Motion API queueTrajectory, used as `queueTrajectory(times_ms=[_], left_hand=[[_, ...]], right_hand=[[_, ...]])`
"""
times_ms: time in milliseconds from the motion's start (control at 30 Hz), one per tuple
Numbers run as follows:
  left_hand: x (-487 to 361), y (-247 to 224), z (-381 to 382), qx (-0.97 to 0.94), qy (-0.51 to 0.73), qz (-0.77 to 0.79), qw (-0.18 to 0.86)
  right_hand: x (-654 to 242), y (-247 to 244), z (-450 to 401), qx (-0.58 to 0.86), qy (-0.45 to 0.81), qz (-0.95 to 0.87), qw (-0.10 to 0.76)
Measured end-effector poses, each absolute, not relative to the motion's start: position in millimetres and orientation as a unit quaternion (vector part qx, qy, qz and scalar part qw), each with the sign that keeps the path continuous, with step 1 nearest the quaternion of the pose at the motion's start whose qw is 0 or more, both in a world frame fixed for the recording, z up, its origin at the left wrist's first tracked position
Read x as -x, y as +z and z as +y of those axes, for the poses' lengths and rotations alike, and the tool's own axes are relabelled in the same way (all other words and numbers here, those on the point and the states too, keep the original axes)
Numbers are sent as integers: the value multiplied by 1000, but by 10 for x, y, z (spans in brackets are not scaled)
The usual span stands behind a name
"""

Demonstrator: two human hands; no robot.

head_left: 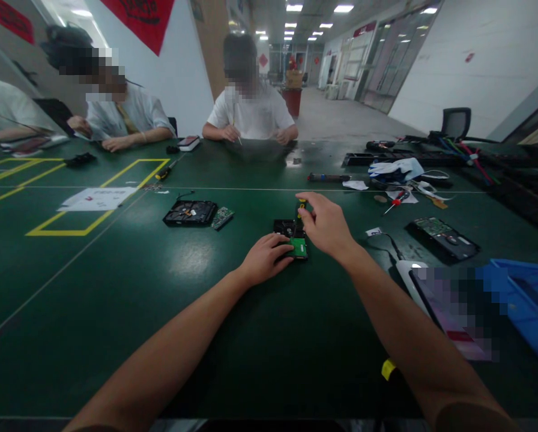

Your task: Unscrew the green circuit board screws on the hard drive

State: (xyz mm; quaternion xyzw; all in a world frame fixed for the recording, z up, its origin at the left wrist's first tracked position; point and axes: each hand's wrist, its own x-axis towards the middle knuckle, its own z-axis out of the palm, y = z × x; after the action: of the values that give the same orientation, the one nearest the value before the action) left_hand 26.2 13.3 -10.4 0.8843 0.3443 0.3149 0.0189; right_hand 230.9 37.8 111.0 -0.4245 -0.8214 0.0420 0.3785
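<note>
A small hard drive point(299, 248) with a green circuit board on it lies on the green table ahead of me. My left hand point(269, 257) grips its left side, fingers over the board and thumb along the near edge. In my right hand point(325, 222) is a screwdriver point(302, 210) with a black and yellow handle, held upright over the drive between thumb and fingers. The screwdriver's tip is too small to make out. A black drive part point(283, 227) sits just behind the board, partly covered by my left fingers.
Left of my hands lie an opened hard drive point(190, 212) and a loose circuit board point(223, 218). Another drive point(444, 238), a red screwdriver point(395, 203) and a blue bin point(530, 300) are on the right. Co-workers sit across the table point(116, 300).
</note>
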Motion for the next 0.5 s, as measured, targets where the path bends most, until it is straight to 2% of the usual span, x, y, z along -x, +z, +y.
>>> queueTrajectory(times_ms=[233,500], left_hand=[[-262,-84,120,-884,317,343,23],[-265,-85,120,-884,315,344,23]], right_hand=[[-2316,1160,333,471,20,-809,352],[-2333,1192,341,419,54,-842,334]])
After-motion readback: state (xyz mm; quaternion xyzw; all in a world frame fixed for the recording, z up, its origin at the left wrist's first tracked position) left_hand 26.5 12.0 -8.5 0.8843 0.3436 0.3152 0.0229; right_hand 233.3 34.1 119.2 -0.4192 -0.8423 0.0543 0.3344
